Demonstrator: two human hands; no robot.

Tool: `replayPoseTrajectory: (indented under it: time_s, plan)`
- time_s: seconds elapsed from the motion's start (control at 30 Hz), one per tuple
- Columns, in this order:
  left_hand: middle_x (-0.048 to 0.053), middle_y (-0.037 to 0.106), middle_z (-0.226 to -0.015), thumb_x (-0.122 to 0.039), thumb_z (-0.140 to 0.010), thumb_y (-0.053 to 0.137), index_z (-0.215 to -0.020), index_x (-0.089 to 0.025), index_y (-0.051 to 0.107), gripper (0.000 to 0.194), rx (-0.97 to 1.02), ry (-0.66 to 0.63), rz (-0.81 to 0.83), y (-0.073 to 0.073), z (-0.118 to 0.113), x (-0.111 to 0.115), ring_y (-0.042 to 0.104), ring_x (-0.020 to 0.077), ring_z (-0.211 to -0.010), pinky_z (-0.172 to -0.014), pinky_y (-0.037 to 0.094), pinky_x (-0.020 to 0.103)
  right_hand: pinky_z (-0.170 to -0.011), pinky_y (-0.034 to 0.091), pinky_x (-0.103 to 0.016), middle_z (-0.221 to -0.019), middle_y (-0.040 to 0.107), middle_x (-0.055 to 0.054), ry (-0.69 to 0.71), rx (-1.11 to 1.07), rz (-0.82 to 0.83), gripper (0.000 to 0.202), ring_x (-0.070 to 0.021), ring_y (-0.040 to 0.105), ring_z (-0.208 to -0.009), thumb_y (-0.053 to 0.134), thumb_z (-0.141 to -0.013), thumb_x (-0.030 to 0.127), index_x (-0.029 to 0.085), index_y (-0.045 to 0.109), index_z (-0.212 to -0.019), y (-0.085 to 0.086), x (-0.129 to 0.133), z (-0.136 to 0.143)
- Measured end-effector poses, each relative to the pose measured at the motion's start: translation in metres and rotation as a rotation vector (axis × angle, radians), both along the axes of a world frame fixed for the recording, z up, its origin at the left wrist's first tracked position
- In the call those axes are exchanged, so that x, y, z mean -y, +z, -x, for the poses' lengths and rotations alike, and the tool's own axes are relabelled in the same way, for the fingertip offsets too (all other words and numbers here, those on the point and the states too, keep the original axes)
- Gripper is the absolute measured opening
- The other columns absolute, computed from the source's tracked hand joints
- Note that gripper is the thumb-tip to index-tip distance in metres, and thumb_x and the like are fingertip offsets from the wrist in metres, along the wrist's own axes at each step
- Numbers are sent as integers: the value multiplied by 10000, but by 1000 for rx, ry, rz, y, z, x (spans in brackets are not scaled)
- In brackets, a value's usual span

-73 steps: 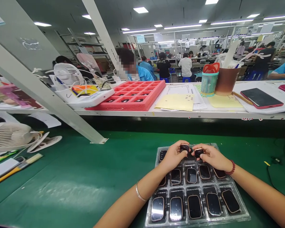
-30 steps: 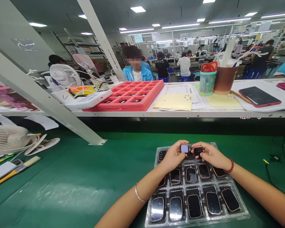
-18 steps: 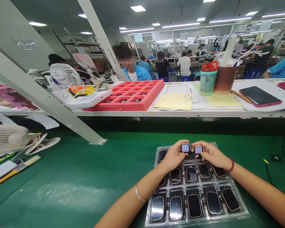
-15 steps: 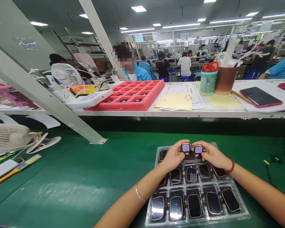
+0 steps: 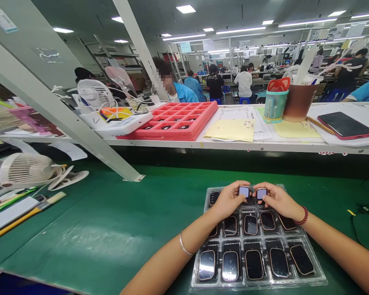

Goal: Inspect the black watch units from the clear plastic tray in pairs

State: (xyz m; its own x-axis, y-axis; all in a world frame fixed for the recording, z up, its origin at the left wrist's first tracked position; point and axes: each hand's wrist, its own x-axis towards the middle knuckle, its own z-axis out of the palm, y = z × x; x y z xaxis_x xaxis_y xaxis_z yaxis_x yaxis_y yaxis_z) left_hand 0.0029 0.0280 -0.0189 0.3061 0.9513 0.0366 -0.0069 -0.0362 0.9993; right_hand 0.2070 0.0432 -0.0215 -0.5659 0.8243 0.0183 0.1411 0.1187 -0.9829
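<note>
My left hand (image 5: 230, 199) pinches a smartwatch (image 5: 244, 191) whose screen is lit pale. Close beside it, my right hand (image 5: 278, 199) grips a second lit smartwatch (image 5: 261, 194), also without a strap. Both are held over the far row of a clear plastic tray (image 5: 230, 245). Several smartwatches with dark screens, such as one in the near row (image 5: 253, 264), lie in the tray's compartments. At the far left corner another watch (image 5: 214, 198) shows small marks on its screen. My hands and forearms hide part of the far and middle rows.
The tray rests on a green table (image 5: 104, 229). A white shelf above holds a red foam tray (image 5: 184, 133), papers, a brown cup (image 5: 298, 102) and a phone (image 5: 347, 125). A white fan (image 5: 27, 170) and a brush (image 5: 53, 199) lie left, near a slanted post (image 5: 89, 137). Co-workers sit beyond.
The camera view has shifted slightly, so the scene sits a little further right. My left thumb has moved onto the lower part of its watch's screen. Both watches stay held.
</note>
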Motion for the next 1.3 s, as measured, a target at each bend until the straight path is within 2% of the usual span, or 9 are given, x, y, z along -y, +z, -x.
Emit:
replayPoseTrajectory:
  time_s: [0.5, 0.73, 1.13, 1.3]
  plan:
    - [55, 618, -903, -96, -705, 570, -1211, -153, 500, 513, -10, 18, -15, -1, 0, 1, 588, 158, -813, -751, 480, 299, -591, 486, -253, -1020, 636, -61, 15, -2, 5, 332, -152, 634, -761, 500, -796, 154, 198, 534, -1124, 1, 0, 0]
    - [65, 610, -959, -117, -714, 584, -1139, -171, 545, 430, -22, 36, -33, 0, 1, 1, 590, 181, -893, -750, 473, 286, -601, 484, -261, -1019, 640, -60, 30, -6, 10, 334, -155, 629, -764, 504, -802, 171, 206, 525, -1133, 1, 0, -1]
    - [53, 621, -836, -213, -749, 621, -992, -137, 567, 260, -4, 18, -44, 0, 1, 0, 559, 129, -711, -658, 466, 261, -588, 493, -259, -1011, 654, -66, 25, 7, -6, 287, -159, 649, -748, 510, -831, 223, 199, 561, -1113, 1, -1, -1]
    - [51, 625, -799, -286, -774, 613, -934, -132, 576, 225, -9, 19, -31, 1, 2, 1, 565, 132, -698, -634, 472, 258, -593, 501, -264, -940, 669, -61, 33, -16, 4, 249, -156, 645, -728, 485, -880, 325, 193, 595, -1060, 1, -2, -3]
